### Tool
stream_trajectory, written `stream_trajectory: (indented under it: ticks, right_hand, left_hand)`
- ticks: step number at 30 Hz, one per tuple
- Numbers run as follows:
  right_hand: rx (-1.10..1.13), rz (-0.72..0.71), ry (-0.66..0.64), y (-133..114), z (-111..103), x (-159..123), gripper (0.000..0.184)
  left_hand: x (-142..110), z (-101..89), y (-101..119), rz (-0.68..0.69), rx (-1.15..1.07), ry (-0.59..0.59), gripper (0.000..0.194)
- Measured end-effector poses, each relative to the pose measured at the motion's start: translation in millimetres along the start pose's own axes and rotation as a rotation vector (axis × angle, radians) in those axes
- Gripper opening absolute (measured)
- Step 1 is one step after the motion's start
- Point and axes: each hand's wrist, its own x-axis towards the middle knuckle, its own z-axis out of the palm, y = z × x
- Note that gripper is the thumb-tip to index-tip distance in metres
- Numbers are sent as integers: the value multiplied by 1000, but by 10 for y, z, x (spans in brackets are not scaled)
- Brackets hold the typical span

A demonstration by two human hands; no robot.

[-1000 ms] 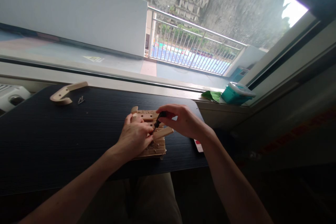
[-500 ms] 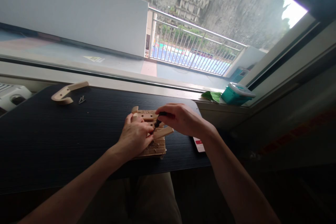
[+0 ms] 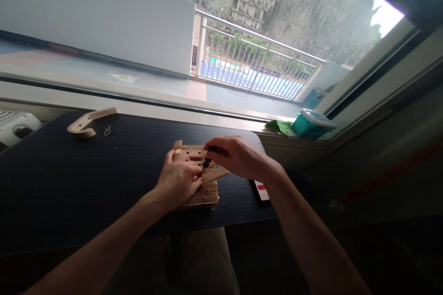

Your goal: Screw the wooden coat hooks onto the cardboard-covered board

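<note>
My right hand (image 3: pixel 235 156) is closed round the dark handle of a screwdriver (image 3: pixel 206 162), which slants down to the left. Its tip meets the fingertips of my left hand (image 3: pixel 178 179), so the exact contact point is hidden. The left fingers grip a pale wooden hook (image 3: pixel 215 175) against a rough brown board (image 3: pixel 202 199). Behind it on the same board lies another wooden hook (image 3: pixel 194 153) with dark holes. Small crumbs or bits are scattered on the board near my left thumb.
On the dark table (image 3: pixel 131 179), a loose wooden hook (image 3: pixel 81 124) and several screws (image 3: pixel 107 132) lie at the far left. A phone-like object (image 3: pixel 262 190) sits by my right forearm. A teal box (image 3: pixel 311 123) and green cloth (image 3: pixel 278 126) rest on the windowsill.
The screwdriver handle and my right hand have turned slightly, with the tip staying in place. My left hand and the board have not visibly moved.
</note>
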Motion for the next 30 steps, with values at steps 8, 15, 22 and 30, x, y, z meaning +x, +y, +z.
stream_trajectory:
  ticks: [8,15,22,30]
  right_hand:
    - [-39,67,-16,-10,24,-9,23]
    - [-12,11,-33,-1,-25,-13,21]
    - [-54,80,-4,-26,25,9,25]
    - [-56,1,-21,-37,20,22,18]
  left_hand:
    - [-5,5,-10,10,-46,14,21]
    - [-2,10,-24,18,4,-3,20]
    - [-6,10,-21,17,11,20,21]
    - [-2,-2,-5,-5,18,7,22]
